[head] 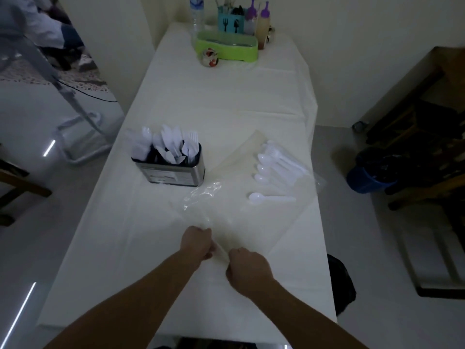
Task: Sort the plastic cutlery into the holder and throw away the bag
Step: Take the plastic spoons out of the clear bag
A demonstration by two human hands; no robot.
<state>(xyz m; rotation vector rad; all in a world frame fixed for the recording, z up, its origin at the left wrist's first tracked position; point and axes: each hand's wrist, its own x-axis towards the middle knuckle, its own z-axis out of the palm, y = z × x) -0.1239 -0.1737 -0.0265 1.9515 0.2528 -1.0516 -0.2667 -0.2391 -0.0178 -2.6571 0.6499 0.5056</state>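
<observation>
Holder (173,170) left of spoons (274,167) (bag (201,197) before both)

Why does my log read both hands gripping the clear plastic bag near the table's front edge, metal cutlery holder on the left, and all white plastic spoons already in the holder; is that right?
Not quite. The head view shows several white plastic spoons lying loose on the white table, right of the metal cutlery holder. The rest stands: left hand and right hand both grip the clear plastic bag.
</observation>
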